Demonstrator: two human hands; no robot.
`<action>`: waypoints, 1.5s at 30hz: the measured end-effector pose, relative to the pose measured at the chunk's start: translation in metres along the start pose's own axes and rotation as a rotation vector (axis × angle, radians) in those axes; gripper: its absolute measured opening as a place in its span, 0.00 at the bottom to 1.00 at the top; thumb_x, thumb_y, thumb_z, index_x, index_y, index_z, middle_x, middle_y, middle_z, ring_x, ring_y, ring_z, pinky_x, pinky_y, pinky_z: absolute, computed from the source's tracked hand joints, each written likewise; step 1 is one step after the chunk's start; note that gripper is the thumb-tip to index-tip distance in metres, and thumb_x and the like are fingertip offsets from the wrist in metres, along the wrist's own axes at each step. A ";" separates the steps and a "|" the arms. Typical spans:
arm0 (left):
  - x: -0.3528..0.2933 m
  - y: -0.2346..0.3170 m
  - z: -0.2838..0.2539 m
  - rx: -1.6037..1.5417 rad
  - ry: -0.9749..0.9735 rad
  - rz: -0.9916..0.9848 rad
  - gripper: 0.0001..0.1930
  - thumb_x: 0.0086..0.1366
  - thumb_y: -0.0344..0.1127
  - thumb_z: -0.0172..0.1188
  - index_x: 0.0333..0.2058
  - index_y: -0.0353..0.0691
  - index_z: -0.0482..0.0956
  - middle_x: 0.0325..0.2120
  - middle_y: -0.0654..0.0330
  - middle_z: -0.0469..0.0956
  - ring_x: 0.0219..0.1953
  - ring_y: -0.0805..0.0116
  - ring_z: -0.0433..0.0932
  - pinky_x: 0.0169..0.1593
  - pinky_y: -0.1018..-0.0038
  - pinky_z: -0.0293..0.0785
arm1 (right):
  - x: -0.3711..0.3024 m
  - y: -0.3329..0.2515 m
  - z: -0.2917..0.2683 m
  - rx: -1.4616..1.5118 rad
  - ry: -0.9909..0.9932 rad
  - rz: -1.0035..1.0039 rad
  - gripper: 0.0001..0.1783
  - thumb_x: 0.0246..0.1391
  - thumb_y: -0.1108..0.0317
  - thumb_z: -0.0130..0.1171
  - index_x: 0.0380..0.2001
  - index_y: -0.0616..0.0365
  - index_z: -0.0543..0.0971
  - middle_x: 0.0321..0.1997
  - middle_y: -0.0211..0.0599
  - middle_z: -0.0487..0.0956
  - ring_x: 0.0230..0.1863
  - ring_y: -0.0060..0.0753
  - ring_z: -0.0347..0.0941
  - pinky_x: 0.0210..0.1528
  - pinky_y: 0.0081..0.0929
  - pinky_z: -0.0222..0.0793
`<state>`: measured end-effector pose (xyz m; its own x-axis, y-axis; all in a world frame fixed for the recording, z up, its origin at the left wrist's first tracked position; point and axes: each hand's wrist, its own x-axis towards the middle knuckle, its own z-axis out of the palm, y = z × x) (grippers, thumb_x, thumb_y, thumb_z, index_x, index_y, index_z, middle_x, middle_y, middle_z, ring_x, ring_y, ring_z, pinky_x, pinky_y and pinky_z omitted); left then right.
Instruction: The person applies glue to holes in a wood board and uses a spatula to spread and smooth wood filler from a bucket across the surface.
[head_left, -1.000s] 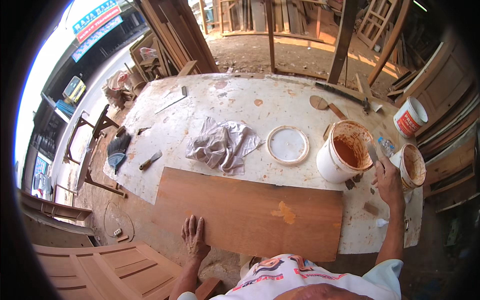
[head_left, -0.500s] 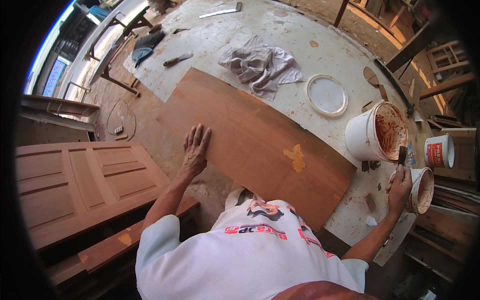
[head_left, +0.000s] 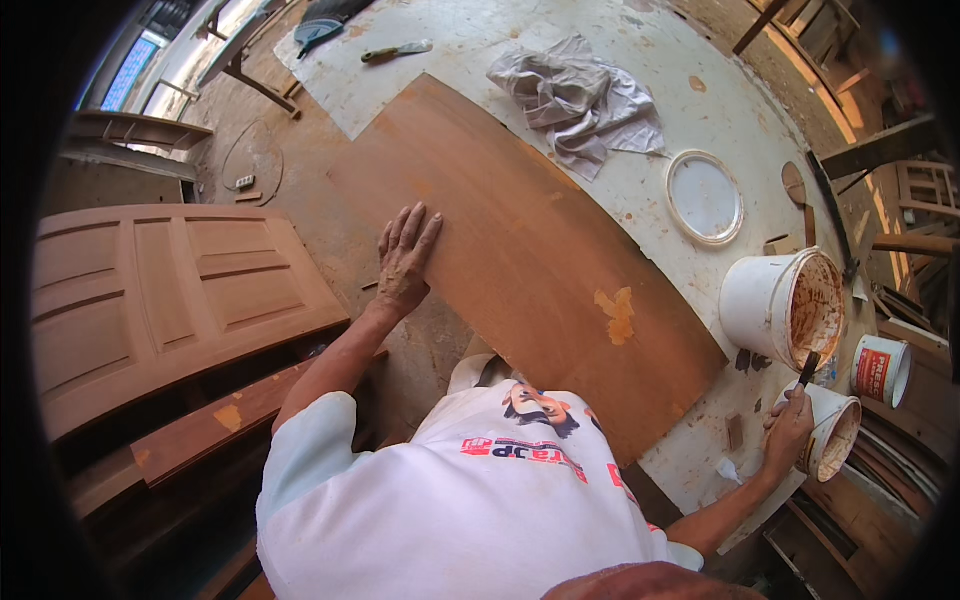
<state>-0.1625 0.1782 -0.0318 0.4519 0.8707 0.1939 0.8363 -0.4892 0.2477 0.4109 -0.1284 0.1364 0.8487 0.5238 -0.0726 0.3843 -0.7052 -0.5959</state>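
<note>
A brown wooden board (head_left: pixel 520 260) lies slantwise across the pale worktop in front of me, with a light orange patch (head_left: pixel 617 315) towards its right end. My left hand (head_left: pixel 405 262) rests on the board's near left edge, fingers stretched out and open. At the right, my right hand (head_left: pixel 790 430) is closed round a small, flat-tipped dark tool (head_left: pixel 810 369); its exact kind is not clear. The tool's tip is near the mouth of a white bucket (head_left: pixel 752 297) smeared reddish brown inside. A smaller white tub (head_left: pixel 840 440) stands just beside that hand.
A crumpled pale cloth (head_left: pixel 585 95) and a round white lid (head_left: pixel 704 197) lie beyond the board. Farther left are a putty knife (head_left: pixel 397 51) and a blue dustpan (head_left: pixel 317 35). A panelled wooden door (head_left: pixel 180 300) lies at my left. Another white tub (head_left: pixel 882 370) stands far right.
The view has shifted, so most things sit lower and farther right. My left hand stays on the board's edge. My right hand still grips the tool near the bucket, and the tool's angle has changed.
</note>
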 end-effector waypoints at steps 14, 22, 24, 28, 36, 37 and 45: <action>0.000 -0.013 0.011 0.035 0.075 0.022 0.47 0.56 0.28 0.75 0.75 0.57 0.69 0.78 0.55 0.60 0.80 0.50 0.58 0.80 0.52 0.51 | 0.021 -0.036 -0.011 -0.102 -0.102 -0.043 0.24 0.79 0.49 0.55 0.38 0.61 0.80 0.23 0.29 0.70 0.20 0.20 0.62 0.23 0.27 0.59; 0.009 -0.009 0.015 -0.024 0.110 0.022 0.44 0.57 0.30 0.76 0.73 0.58 0.73 0.76 0.56 0.65 0.79 0.51 0.60 0.79 0.52 0.52 | 0.089 -0.091 -0.032 -0.550 -0.153 -0.318 0.21 0.76 0.60 0.58 0.61 0.64 0.82 0.34 0.41 0.81 0.32 0.30 0.74 0.41 0.35 0.74; 0.008 -0.009 0.017 -0.026 0.122 0.028 0.44 0.57 0.30 0.76 0.73 0.58 0.73 0.77 0.56 0.64 0.79 0.52 0.60 0.79 0.51 0.52 | 0.114 -0.105 -0.021 -0.566 -0.322 -0.271 0.20 0.74 0.63 0.59 0.60 0.66 0.82 0.37 0.42 0.83 0.35 0.31 0.77 0.44 0.34 0.75; 0.007 -0.012 0.018 -0.018 0.094 0.008 0.44 0.57 0.31 0.76 0.73 0.59 0.72 0.77 0.57 0.63 0.79 0.52 0.59 0.80 0.51 0.51 | 0.170 -0.088 0.010 -0.583 -0.538 -0.437 0.16 0.67 0.71 0.58 0.53 0.66 0.86 0.44 0.57 0.89 0.45 0.49 0.87 0.52 0.42 0.78; 0.004 -0.009 0.018 -0.054 0.110 -0.017 0.43 0.57 0.34 0.77 0.72 0.59 0.73 0.77 0.56 0.63 0.79 0.52 0.59 0.80 0.51 0.50 | 0.168 -0.098 0.032 -0.558 -0.706 -0.451 0.17 0.55 0.74 0.66 0.46 0.75 0.85 0.42 0.64 0.88 0.46 0.65 0.86 0.53 0.49 0.78; 0.006 -0.008 0.017 -0.060 0.114 -0.015 0.43 0.57 0.35 0.77 0.72 0.59 0.73 0.77 0.56 0.63 0.79 0.51 0.59 0.80 0.51 0.50 | 0.170 -0.105 0.034 -0.628 -0.713 -0.329 0.20 0.56 0.73 0.67 0.50 0.74 0.84 0.47 0.65 0.87 0.51 0.65 0.85 0.56 0.48 0.77; 0.006 -0.009 0.020 -0.017 0.126 0.008 0.45 0.54 0.35 0.79 0.72 0.58 0.73 0.76 0.55 0.64 0.79 0.51 0.60 0.80 0.51 0.51 | 0.221 -0.015 0.029 -0.645 -0.706 -0.586 0.37 0.58 0.69 0.70 0.68 0.70 0.69 0.63 0.69 0.79 0.67 0.73 0.73 0.69 0.51 0.68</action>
<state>-0.1609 0.1891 -0.0516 0.4147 0.8542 0.3135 0.8271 -0.4975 0.2615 0.5821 0.0123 0.1059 0.1578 0.8652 -0.4759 0.9468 -0.2694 -0.1759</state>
